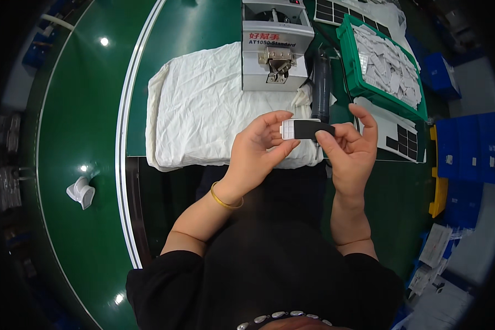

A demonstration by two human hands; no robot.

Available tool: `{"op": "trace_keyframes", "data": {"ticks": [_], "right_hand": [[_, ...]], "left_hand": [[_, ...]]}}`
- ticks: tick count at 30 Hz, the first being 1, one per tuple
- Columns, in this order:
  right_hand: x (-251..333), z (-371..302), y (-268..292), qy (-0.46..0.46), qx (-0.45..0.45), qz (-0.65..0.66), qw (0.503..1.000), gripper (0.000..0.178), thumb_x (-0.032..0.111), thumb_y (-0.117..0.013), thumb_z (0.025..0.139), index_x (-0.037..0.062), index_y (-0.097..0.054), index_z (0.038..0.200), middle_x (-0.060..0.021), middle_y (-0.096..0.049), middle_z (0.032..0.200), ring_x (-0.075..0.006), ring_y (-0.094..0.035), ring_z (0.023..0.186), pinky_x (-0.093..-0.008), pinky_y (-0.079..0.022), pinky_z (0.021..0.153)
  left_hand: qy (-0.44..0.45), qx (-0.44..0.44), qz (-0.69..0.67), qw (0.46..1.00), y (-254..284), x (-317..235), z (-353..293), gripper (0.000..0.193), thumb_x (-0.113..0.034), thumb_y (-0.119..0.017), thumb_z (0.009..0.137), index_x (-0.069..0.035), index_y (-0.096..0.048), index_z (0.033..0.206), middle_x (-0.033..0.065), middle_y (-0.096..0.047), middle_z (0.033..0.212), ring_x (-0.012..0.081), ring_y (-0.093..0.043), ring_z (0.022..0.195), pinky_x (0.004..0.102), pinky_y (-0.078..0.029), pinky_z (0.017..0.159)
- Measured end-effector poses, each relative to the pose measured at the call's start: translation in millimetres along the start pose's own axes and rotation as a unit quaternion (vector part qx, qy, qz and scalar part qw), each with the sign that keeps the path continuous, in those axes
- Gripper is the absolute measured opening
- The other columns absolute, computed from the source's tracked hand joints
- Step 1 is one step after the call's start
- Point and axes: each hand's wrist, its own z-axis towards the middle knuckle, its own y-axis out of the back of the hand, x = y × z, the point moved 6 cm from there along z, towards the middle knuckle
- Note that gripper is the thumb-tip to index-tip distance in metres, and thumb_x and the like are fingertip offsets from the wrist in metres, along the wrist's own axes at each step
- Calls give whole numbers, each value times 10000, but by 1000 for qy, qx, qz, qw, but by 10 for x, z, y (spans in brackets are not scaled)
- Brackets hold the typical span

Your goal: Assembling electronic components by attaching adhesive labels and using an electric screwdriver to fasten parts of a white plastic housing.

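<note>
Above the near edge of the bench, both hands hold a small white plastic part (pixel 287 130) with a black rectangular pad (pixel 308 130) lying over most of it. The thumb and fingers of my left hand (pixel 258 144) grip the part's left end. At the other end my right hand (pixel 353 146) pinches the pad between thumb and fingers, its index finger raised. The pad hides most of the white part. Behind the hands stands a dark cylindrical tool (pixel 321 82), probably an electric screwdriver. To its left is a grey bench machine (pixel 275 49) with a metal mechanism on its front.
A white cloth (pixel 198 110) covers a padded area of the green bench. At the right, a green crate (pixel 357 77) holds many white plastic parts. Sheets with black squares (pixel 406 142) lie beside it. Blue bins (pixel 467 148) stand farther right; a white object (pixel 81 192) is on the left floor.
</note>
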Motion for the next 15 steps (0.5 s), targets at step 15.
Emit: {"op": "trace_keyframes", "data": {"ticks": [15], "right_hand": [[79, -128, -188, 35, -1, -67, 997, 450, -74, -737, 773, 16, -533, 1165, 1, -645, 906, -20, -492, 788, -165, -372, 730]], "left_hand": [[-54, -10, 26, 998, 39, 22, -52, 421, 64, -691, 810, 47, -545, 1204, 103, -667, 1083, 130, -662, 956, 252, -549, 829]]}}
